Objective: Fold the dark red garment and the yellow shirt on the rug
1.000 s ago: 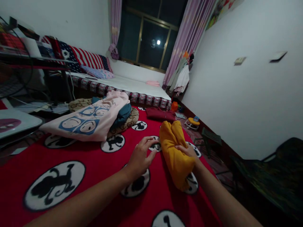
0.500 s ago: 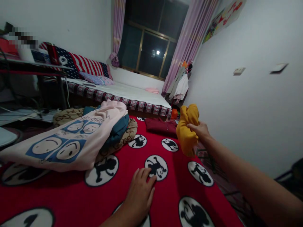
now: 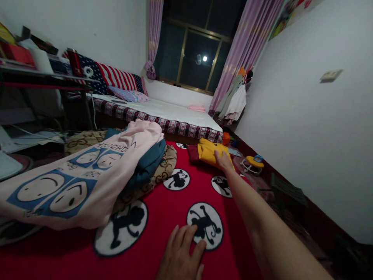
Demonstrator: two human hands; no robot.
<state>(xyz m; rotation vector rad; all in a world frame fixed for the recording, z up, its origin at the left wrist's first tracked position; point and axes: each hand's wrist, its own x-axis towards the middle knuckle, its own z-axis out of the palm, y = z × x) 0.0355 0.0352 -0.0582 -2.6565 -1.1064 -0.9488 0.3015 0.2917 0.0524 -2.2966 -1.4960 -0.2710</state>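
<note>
On the red blanket [image 3: 163, 214] with round monkey patterns, my left hand [image 3: 182, 252] lies palm down, its fingers apart and holding nothing. Farther off, my right hand [image 3: 223, 160] is at the near edge of a folded yellow garment [image 3: 208, 151], thumb on top, some fingers hidden. The yellow garment rests on a folded dark red garment [image 3: 192, 153], which shows only at its left side. To the left, a pale pink top [image 3: 116, 171] with cartoon faces is spread over a teal garment [image 3: 148, 161] and a brown patterned cloth [image 3: 166, 165].
Beyond the blanket stands a bed [image 3: 175, 114] with a white cover. A cluttered desk [image 3: 58, 76] is at the left. Past the blanket's right edge are a small yellow stool [image 3: 254, 161] and a dark chair-like object [image 3: 287, 190] by the wall.
My right hand has carried the yellow garment forward, left and down onto the dark red one. My left hand stays flat on the blanket. The view has turned slightly.
</note>
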